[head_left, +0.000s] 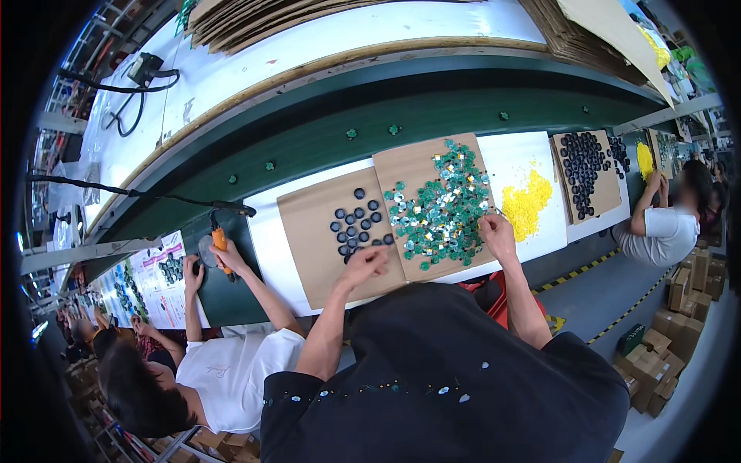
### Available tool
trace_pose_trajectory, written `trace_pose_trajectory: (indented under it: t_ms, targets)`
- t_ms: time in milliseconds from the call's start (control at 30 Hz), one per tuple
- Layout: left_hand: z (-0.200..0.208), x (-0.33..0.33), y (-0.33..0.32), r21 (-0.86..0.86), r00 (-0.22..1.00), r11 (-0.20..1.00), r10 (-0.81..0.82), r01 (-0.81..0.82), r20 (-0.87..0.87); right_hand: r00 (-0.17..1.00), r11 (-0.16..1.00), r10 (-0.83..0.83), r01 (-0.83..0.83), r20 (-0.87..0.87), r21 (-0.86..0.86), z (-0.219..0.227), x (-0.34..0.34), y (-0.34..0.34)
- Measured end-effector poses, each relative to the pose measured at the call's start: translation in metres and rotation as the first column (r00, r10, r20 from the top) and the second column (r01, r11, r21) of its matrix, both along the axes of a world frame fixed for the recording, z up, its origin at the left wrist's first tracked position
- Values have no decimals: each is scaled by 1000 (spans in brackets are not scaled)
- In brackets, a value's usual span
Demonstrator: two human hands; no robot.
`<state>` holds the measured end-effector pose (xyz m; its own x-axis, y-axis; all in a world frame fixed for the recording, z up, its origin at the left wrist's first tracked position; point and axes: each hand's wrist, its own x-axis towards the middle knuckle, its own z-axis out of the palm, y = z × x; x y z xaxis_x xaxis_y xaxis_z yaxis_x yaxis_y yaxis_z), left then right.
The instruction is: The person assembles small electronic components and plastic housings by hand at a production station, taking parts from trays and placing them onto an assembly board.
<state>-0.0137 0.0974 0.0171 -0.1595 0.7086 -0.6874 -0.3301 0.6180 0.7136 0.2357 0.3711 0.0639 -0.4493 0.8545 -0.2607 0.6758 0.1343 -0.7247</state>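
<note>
My left hand [364, 267] is over the near right part of a brown cardboard sheet, beside several round black caps [351, 231]. Its fingers are curled together, and whatever they may hold is too small to make out. At the right edge of a heap of green, clear-looking small parts [440, 204], my right hand [496, 234] is pinched closed. What sits between those fingertips is hidden. The green parts lie on a second cardboard sheet [390, 166]. To the right of that hand, small yellow pieces [526, 204] are spread on white paper.
Beyond the sheets runs a dark green belt [309, 158] carrying scattered green parts. At left, a co-worker's hand grips an orange-handled tool [219, 243]. More black caps [583, 166] lie on cardboard to the right, near another person. A white shelf [324, 69] stretches along the far side.
</note>
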Motion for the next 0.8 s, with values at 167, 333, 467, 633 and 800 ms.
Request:
trace_pose_trajectory:
  t_ms: [167,333,467,633,800]
  targets:
    - [5,-14,10,-70,989,987,145,-143,21,999,999,-42,42,-25,2,-6,0,14]
    - [13,3,8,13,948,951,309,-309,-74,984,973,-144,123,100,194,-35,10,49]
    - [20,17,-7,50,865,885,464,-464,-192,966,917,-112,10,232,399,-56,10,74]
    - [11,28,-39,79,752,799,590,-596,-294,912,836,63,-271,406,478,-61,4,92]
    - [-13,30,-64,100,629,697,691,-710,-356,854,787,235,-447,464,425,-68,5,102]
